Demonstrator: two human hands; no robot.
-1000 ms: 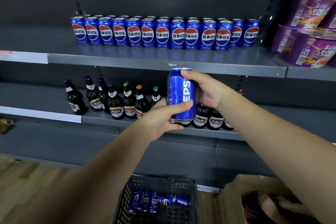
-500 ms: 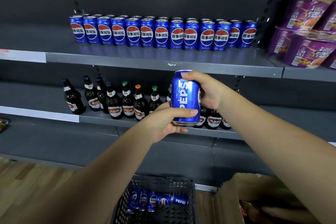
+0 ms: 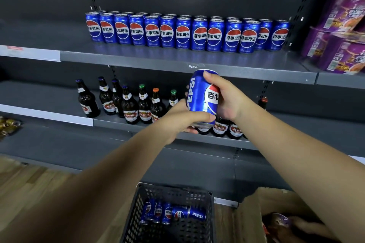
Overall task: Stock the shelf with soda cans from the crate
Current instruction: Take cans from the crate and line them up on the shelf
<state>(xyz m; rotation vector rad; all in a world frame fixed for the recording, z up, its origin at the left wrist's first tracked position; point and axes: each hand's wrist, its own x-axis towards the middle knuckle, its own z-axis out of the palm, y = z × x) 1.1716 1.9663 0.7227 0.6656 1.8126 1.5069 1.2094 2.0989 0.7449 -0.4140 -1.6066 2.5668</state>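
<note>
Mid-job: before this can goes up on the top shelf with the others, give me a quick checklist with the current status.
1. Grip: left hand and right hand both hold the blue Pepsi aluminium can: ok.
2. Logo facing out like the row of blue cans on the grey metal upper shelf: not ok, logo turned right.
3. Bare shelf strip in front of the row: ok.
4. Can lifted above the shelf edge: not ok, its top is only level with it.
5. Dents on the can's hidden side: cannot tell.
6. Spare cans lying in the black plastic crate: ok.
</note>
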